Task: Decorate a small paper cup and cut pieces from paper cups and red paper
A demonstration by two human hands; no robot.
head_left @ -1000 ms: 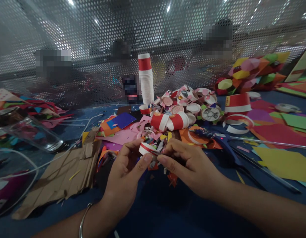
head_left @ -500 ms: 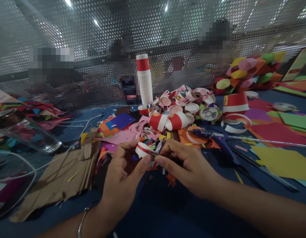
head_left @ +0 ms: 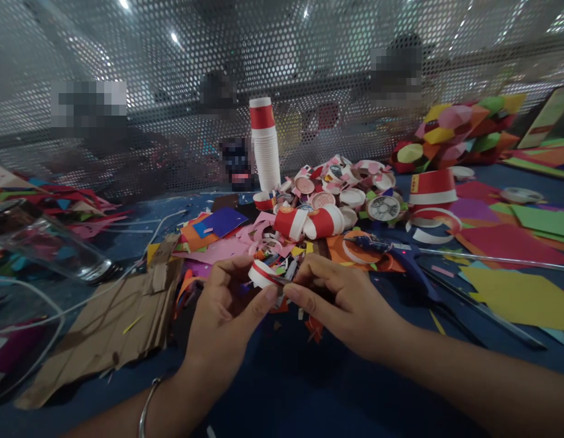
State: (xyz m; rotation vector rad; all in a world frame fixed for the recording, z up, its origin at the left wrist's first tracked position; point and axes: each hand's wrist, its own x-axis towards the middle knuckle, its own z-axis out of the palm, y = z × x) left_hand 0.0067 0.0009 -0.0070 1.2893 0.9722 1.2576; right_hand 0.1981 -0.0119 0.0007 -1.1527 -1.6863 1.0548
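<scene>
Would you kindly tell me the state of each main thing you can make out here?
Left hand: closed on the paper piece.
Right hand: fingers bent beside it, exact grip unclear.
Short white red-striped paper piece: held, curved.
Tall red-and-white paper cup stack: standing, nested.
Two red-and-white paper cups: lying on their sides.
Blue glue gun: lying, red light lit.
Brown cardboard: flat.

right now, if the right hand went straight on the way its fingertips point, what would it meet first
Most likely the red-and-white paper piece in the left hand, close to the right hand; any gap between them is unclear.
</scene>
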